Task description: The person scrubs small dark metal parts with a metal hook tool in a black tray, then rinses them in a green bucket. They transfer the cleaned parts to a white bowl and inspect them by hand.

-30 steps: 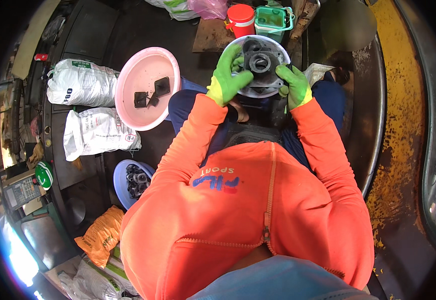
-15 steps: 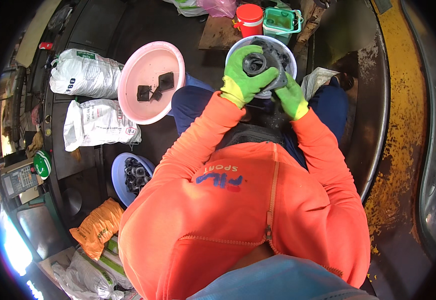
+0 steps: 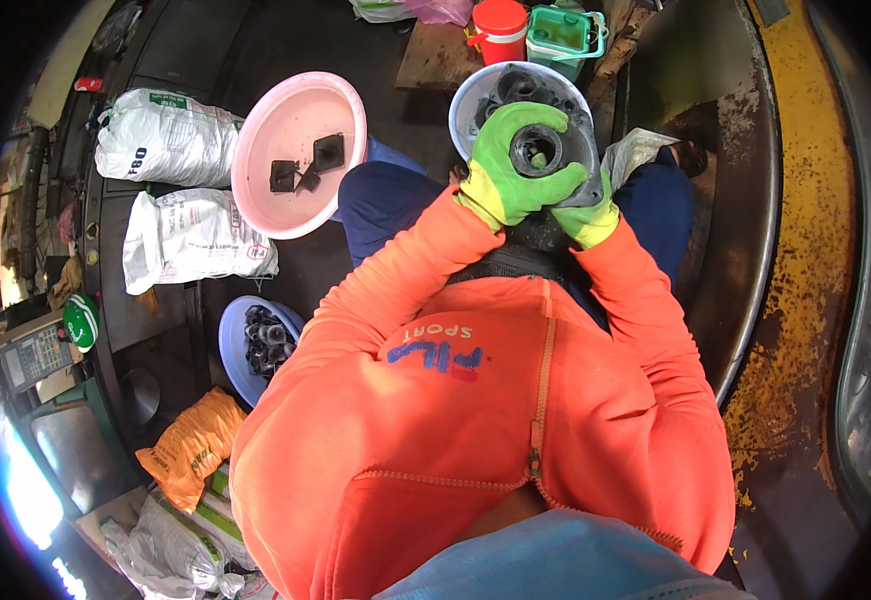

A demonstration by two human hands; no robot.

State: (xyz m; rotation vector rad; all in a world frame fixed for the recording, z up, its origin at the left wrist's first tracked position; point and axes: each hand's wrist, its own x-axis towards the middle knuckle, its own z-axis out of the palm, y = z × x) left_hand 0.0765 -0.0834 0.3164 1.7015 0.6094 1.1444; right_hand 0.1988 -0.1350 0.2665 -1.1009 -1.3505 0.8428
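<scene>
Both my hands wear green gloves and orange sleeves. My left hand (image 3: 509, 170) wraps over a dark round metal part (image 3: 546, 152) with a hollow centre, held in front of my chest. My right hand (image 3: 588, 218) grips the same part from below and the right, mostly hidden under it. Just beyond the part stands a white bowl (image 3: 468, 100) holding more dark parts. My dark blue trouser knees show on either side of the hands.
A pink basin (image 3: 286, 110) with three small black blocks lies to the left. A blue bowl (image 3: 234, 345) of dark rings sits lower left. White sacks (image 3: 161, 135), an orange bag (image 3: 191, 445), a red-lidded jar (image 3: 501, 25) and a green box (image 3: 566, 32) surround me. A rusty yellow floor (image 3: 806, 300) curves right.
My hands have drawn the dark part nearer to my chest, away from the white bowl, and my left hand has closed further over it.
</scene>
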